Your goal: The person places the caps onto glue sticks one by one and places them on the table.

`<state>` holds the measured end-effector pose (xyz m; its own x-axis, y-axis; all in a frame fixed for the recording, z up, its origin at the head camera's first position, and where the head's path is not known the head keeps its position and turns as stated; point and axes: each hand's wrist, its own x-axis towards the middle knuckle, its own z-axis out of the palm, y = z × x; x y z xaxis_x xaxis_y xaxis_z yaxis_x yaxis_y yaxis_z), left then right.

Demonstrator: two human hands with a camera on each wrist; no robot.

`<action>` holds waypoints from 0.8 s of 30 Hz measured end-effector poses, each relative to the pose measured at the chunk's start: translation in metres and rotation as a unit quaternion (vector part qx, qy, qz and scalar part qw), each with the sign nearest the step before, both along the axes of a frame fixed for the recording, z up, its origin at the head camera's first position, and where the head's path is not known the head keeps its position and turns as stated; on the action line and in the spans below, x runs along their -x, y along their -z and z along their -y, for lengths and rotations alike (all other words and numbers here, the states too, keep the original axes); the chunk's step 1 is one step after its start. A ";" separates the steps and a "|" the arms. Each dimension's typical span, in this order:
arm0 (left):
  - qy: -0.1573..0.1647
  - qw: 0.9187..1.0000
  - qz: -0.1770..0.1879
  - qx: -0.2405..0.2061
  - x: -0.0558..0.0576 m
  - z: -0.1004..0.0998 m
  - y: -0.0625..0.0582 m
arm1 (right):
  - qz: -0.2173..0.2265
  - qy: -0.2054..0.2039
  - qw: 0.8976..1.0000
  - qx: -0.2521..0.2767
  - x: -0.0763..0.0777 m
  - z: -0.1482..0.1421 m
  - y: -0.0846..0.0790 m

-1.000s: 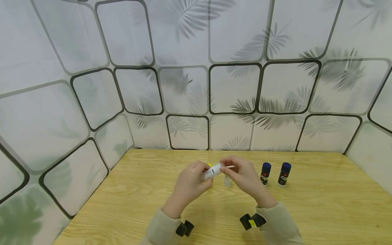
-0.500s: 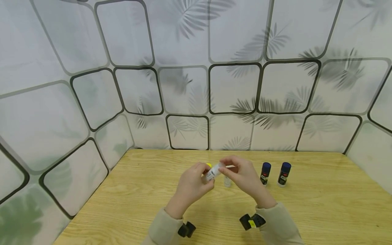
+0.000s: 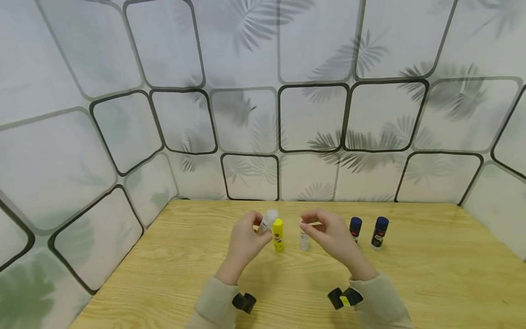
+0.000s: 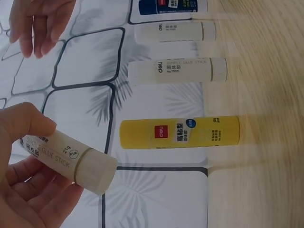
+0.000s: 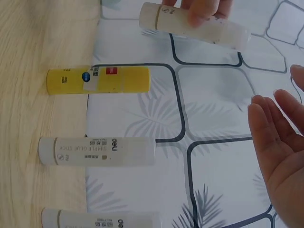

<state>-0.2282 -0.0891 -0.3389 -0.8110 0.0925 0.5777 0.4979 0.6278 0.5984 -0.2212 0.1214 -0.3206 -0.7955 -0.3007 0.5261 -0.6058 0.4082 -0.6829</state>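
A white glue stick [image 4: 66, 161] is gripped in my left hand [image 3: 245, 242], tilted, between the thumb and curled fingers. Just behind that hand a yellow glue stick [image 3: 278, 235] stands upright on the table. My right hand [image 3: 328, 233] holds nothing; its fingers are extended and slightly bent, as the right wrist view shows. Near its fingertips, in the head view, a white glue stick [image 3: 304, 241] stands upright. Another white glue stick [image 4: 175, 32] appears in the left wrist view, but the right hand hides it in the head view.
Two dark glue sticks with blue caps stand on the right, one [image 3: 355, 228] partly behind the right wrist, the other [image 3: 380, 233] farther right. They share a wooden table [image 3: 172, 269]. A patterned cloth wall [image 3: 246, 119] rises behind its back edge.
My right hand has let go of the end of the white glue stick. The left hand has moved left with it and tipped it more upright, uncovering the yellow glue stick.
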 end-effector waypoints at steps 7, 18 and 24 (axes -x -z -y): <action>-0.028 0.998 0.044 -0.040 0.014 0.009 0.011 | -0.020 0.022 0.999 -0.023 0.000 -0.018 0.008; -0.066 0.992 0.107 -0.019 0.027 0.025 0.029 | -0.010 0.037 0.998 -0.051 -0.004 -0.046 0.016; -0.052 0.991 0.119 -0.023 0.031 0.030 0.034 | 0.000 0.030 0.997 -0.065 -0.002 -0.047 0.022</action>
<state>-0.2590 -0.1187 -0.3728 -0.9286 -0.0210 0.3704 0.2729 0.6376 0.7204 -0.2189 0.1681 -0.3421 -0.8147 -0.3177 0.4851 -0.5769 0.5291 -0.6223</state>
